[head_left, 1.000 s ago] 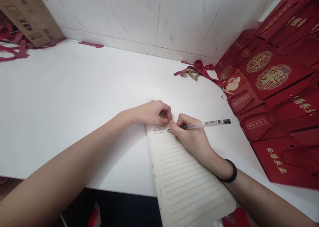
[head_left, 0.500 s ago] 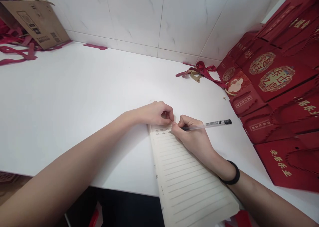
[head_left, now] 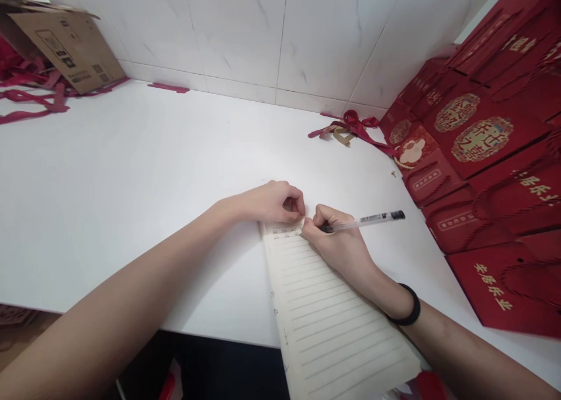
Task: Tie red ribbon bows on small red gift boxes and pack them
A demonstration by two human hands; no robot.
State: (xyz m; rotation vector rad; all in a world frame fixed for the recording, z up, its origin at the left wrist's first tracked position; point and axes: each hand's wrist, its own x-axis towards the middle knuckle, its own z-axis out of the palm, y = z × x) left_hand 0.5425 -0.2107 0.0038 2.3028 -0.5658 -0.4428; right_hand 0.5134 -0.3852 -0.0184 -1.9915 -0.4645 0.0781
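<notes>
A lined notebook (head_left: pixel 337 312) lies on the white table, its lower end reaching past the front edge. Small handwritten marks fill the first rows near the top; the rows below look blank. In my right hand (head_left: pixel 339 242), closed around it, is a clear gel pen (head_left: pixel 377 219) with a black end. The pen's tip is down at the written rows, mostly hidden by the fingers. My left hand (head_left: pixel 280 201) rests at the notebook's top edge, fingers curled, thumb and forefinger pinched together on the paper beside the right hand.
Red gift bags (head_left: pixel 475 213) with gold lettering stand stacked along the right side. A red ribbon (head_left: pixel 357 122) lies by the tiled wall (head_left: pixel 236 31), and a small gold fastener (head_left: pixel 393 174) is near the bags. At the back left is a cardboard box (head_left: pixel 72 52) with red ribbons.
The pen's far end has tipped slightly, with my right hand staying at the same rows. My left hand holds its place. The whole view has shifted a little.
</notes>
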